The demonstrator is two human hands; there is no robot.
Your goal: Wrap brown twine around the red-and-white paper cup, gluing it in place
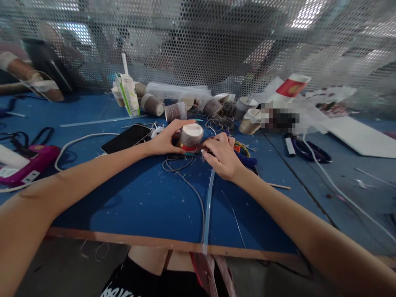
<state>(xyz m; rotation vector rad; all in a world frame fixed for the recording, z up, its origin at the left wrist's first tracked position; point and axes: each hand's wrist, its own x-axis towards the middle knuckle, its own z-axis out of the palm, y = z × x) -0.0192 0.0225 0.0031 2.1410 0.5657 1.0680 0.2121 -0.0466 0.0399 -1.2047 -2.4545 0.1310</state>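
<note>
A paper cup (192,138) wound with grey cord stands upright on the blue table, its pale round end facing up and some red showing low on its side. My left hand (167,139) grips it from the left, thumb in front and fingers behind. Close by on the right, my right hand (223,154) has its fingers drawn together at the cup's lower side; what they pinch is hidden. Loose grey cord (194,190) loops on the table below the cup and runs to the front edge. A clear flat strip (209,206) passes under my right hand.
Behind the cup lie several cord-wound cups (175,112) and a drink carton (128,95) with a straw. A black phone (126,138) rests left, beyond it a magenta power strip (34,163). Scissors (312,150) lie right. A perforated metal screen (198,45) closes the back.
</note>
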